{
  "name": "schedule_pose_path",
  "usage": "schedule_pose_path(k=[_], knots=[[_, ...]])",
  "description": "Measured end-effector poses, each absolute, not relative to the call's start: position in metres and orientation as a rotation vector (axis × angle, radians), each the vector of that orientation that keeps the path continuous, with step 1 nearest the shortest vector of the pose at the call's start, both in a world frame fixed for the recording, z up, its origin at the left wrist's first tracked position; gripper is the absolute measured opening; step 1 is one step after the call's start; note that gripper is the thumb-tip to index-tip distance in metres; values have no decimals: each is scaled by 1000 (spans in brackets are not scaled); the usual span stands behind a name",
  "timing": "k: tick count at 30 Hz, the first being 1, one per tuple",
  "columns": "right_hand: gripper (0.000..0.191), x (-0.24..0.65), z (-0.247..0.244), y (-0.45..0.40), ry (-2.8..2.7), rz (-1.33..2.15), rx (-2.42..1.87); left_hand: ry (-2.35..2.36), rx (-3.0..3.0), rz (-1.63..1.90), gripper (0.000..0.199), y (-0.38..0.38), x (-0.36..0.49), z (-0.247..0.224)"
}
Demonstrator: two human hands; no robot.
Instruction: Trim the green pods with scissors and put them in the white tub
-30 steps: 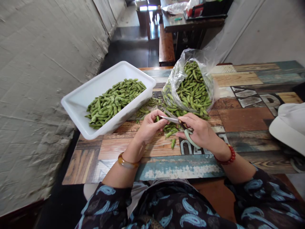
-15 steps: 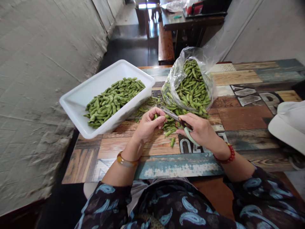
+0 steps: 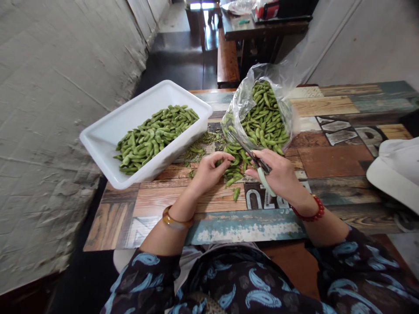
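Note:
My right hand (image 3: pixel 276 174) is wrapped round a pair of scissors (image 3: pixel 262 179) with pale green handles. Their dark blades point up and left over the loose soybean pods (image 3: pixel 234 178) on the table. At the left edge of these pods is my left hand (image 3: pixel 211 172), its thumb and fingertips pinched together. Whether a pod is caught between those fingertips cannot be made out. Behind my hands, an open clear plastic bag (image 3: pixel 237 104) lies full of green pods. To the left stands a white plastic tub (image 3: pixel 108 131) with a heap of pods inside.
Small green trimmings (image 3: pixel 204 141) lie between the tub and the bag. A white cap (image 3: pixel 397 170) rests at the right of the patchwork wood table (image 3: pixel 340 163). A rough wall (image 3: pixel 55 87) runs along the left; a wooden bench (image 3: pixel 227 61) stands beyond.
The pod seen in my left hand is no longer visible there. That hand has shifted slightly right and down to the loose pods. The scissors have moved right, away from the left fingers.

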State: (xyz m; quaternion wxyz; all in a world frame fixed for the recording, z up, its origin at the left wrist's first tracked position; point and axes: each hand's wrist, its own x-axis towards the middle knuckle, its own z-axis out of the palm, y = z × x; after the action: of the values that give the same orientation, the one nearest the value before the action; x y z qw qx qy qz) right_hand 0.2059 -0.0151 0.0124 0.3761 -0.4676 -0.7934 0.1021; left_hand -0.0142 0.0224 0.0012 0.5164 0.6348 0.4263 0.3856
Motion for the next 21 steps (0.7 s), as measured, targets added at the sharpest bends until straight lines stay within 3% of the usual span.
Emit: schedule_pose_path(k=[5,8,11,17,21], knots=[[35,204,12,-16,-2020,291,-1171,1159,2036,795,25,27,-10,-10],[36,203,12,-17,-2016,299,-1156,1126,2033,838,18,29,-6,-11],[37,203,11,-17,-2014,282,-1138,1104,1840,974,9,28,-7,-4],[38,205,9,-16,-2021,304,-1167,931,1046,959,33,24,-15,11],[37,206,8,-16,-2032,308,-1184,825,879,926,43,24,-15,15]])
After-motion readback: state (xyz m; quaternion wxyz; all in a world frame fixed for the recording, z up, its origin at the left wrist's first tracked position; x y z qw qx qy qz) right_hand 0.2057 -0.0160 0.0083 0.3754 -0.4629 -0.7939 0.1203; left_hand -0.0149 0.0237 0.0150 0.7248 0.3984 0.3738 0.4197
